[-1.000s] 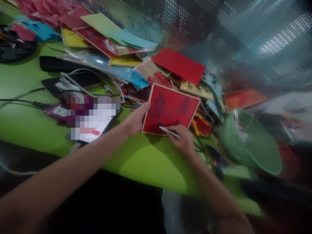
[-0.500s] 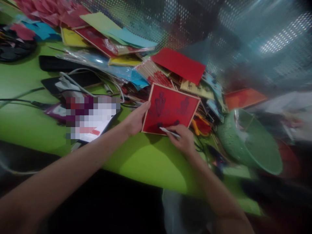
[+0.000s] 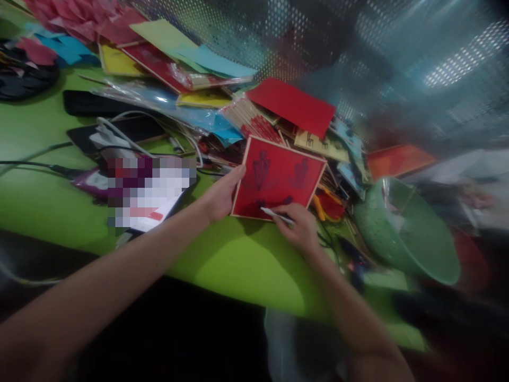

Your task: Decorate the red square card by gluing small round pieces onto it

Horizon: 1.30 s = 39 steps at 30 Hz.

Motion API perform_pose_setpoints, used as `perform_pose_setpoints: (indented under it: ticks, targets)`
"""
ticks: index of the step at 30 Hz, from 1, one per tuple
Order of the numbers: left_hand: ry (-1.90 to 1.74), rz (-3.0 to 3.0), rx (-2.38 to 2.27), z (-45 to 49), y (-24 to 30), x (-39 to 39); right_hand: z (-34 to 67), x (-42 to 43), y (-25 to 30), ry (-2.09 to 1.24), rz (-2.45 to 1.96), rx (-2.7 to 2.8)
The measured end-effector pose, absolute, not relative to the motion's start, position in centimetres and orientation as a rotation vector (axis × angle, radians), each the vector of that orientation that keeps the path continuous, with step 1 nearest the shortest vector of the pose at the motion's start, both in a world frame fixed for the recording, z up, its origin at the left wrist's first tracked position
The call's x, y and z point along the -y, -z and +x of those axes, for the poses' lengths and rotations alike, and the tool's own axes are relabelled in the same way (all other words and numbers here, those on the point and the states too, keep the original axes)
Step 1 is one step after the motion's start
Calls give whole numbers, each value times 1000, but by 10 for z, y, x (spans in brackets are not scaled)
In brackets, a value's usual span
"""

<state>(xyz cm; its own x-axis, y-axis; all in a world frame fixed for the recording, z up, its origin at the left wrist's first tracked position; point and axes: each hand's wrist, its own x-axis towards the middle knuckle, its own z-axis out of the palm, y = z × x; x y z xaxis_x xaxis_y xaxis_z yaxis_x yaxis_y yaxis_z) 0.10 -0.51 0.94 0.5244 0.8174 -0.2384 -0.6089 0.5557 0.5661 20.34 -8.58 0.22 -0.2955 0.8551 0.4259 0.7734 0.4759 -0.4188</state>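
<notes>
A red panel (image 3: 278,178) with thin pale wooden edging is tilted up toward me over the green table. Dark line drawings like plants or flowers mark its surface. My left hand (image 3: 225,195) grips the panel's left edge, thumb on the front and the other fingers hidden behind. In my right hand (image 3: 300,225) is a slim pen (image 3: 280,215) with a white end, pinched between thumb and fingers. Its white end lies at the panel's lower part, near a small dark mark; whether it touches is unclear.
The green table (image 3: 238,265) bears a lit phone (image 3: 159,196), cables, a purple-white power strip (image 3: 93,183), orange-handled scissors (image 3: 324,207) and a green bowl (image 3: 405,233). Behind the panel lie coloured cards, a red sheet (image 3: 292,106) and bundled sticks (image 3: 254,119). A perforated sheet closes the back.
</notes>
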Motion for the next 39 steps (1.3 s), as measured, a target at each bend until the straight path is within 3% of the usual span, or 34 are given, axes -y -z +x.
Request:
perform_pose_setpoints:
  ticks: [39]
  targets:
    - [-889, 502, -521, 2, -5, 3, 201, 83, 0, -92, -1307, 2116]
